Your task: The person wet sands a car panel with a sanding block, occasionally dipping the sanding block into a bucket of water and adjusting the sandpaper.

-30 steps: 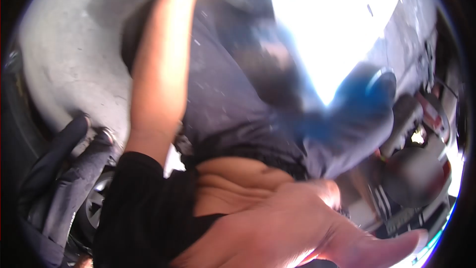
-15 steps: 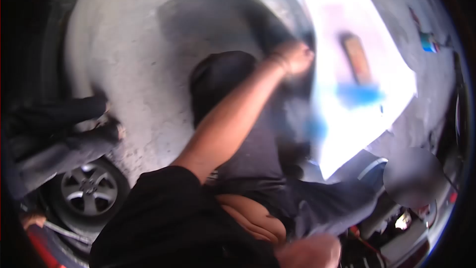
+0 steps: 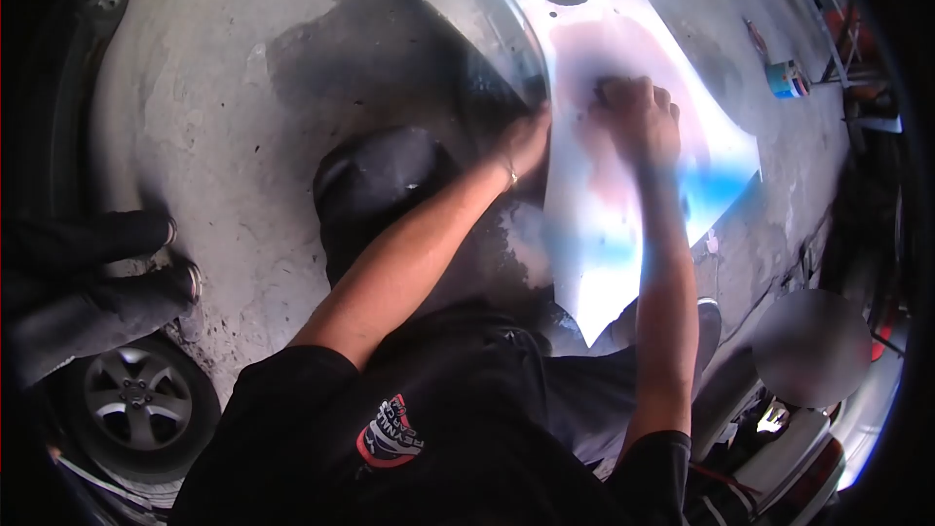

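A large white body panel (image 3: 594, 263) with pinkish and blue patches and a dark oval hole lies in front of me. At the panel's left edge is my left hand (image 3: 529, 141), its fingers curled at the rim and partly hidden. My right hand (image 3: 645, 122) rests on the pinkish patch with bent fingers, closed over something dark that I cannot make out. The tan block seen on the panel earlier does not show now.
Another person's dark-clad legs (image 3: 107, 273) reach in from the left, above a wheel (image 3: 139, 397). A can (image 3: 787, 80) stands on the concrete floor (image 3: 224, 136) at the upper right. Car parts (image 3: 779, 468) lie at the lower right.
My right hand has gone from near my belly to the panel, where the tan block lay. My left hand has come to the panel's left edge. The view has shifted and become sharper.
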{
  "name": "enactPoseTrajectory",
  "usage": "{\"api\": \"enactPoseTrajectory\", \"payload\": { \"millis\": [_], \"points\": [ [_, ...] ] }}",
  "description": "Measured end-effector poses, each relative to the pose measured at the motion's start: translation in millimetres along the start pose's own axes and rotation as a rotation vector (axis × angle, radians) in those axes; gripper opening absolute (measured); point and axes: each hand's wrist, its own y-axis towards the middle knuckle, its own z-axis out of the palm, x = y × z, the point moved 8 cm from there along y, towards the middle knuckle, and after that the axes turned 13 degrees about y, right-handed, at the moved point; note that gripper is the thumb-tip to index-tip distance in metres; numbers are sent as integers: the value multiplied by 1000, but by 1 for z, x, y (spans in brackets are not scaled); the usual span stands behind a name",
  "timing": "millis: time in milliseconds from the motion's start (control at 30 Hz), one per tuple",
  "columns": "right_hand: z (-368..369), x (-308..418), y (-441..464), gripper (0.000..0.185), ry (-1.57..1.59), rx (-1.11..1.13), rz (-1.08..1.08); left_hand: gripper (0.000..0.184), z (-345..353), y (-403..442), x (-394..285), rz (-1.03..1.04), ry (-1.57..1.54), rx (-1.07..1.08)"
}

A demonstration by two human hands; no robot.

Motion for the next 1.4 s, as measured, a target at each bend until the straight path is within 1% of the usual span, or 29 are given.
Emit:
{"api": "enactPoseTrajectory", "payload": {
  "millis": [67,100,133,200,267,300,333,400,433,467,533,567,633,700,800,833,867,900,967,1000,1033,1100,1167,1200,1233,1267,1333,1367,1400],
  "points": [
    [-11,-1,-14,34,3,-220,53,83,5,1,11,-39,16,5],
    [-4,-11,-24,32,-135,-280,-52,83,10,12,18,21,-21,27],
    [6,-29,-39,32,-138,-281,-50,83,13,19,21,79,-59,50],
    [28,-57,-78,30,113,-80,53,82,15,16,24,17,-86,71],
    [-10,10,-130,28,-25,-319,-235,79,34,36,55,-108,-274,95],
    [-8,17,-151,35,-29,-295,-208,76,22,10,33,-192,-324,115],
    [-2,17,-167,43,-33,-274,-187,76,27,6,35,-191,-328,116],
    [11,10,-184,48,66,-230,-128,72,33,16,41,-9,-389,-33],
    [14,15,-176,49,7,-252,-196,64,41,31,56,52,-338,-67],
    [16,24,-166,50,-50,-266,-254,64,37,22,53,43,-336,-64],
    [20,31,-125,42,-106,-250,-196,56,27,4,36,-71,-373,-24],
    [27,24,-105,44,-88,-260,-199,49,14,-17,16,-217,-392,43],
    [31,31,-71,44,-75,-279,-219,46,14,-20,19,-237,-442,56],
    [40,34,-70,43,-102,-253,-213,41,11,-18,18,-261,-539,90],
    [52,40,-126,49,-129,-125,-146,46,33,6,50,-274,-644,165],
    [45,50,-131,49,-124,-156,-179,46,42,20,65,-267,-647,159],
    [40,60,-132,49,-115,-182,-208,53,52,31,82,-231,-674,116],
    [41,61,-121,49,-114,-181,-204,60,57,34,91,-198,-697,79],
    [51,53,-68,47,-165,-160,-187,68,52,14,75,-217,-740,113],
    [53,55,-40,47,-135,-216,-209,75,51,3,69,-242,-788,144],
    [53,55,-21,48,-116,-256,-162,83,46,1,69,-235,-707,126],
    [54,56,-18,49,-99,-294,-116,84,37,-9,58,-270,-718,96],
    [56,66,-53,49,-186,-269,-148,84,35,-11,58,-304,-724,65],
    [57,68,-77,51,-208,-281,-109,84,34,-7,56,-203,-726,27],
    [54,73,-98,52,-167,-309,-144,84,32,-3,55,-100,-729,-14],
    [50,78,-104,53,-124,-339,-188,84,32,2,58,-93,-731,-24],
    [55,71,-83,52,-112,-321,-162,80,40,-1,66,-87,-764,9],
    [56,64,-58,51,-105,-319,-140,74,30,-9,43,-5,-827,-9],
    [60,62,-28,46,-191,-250,-201,74,32,-8,46,6,-833,-15]
  ]
}}
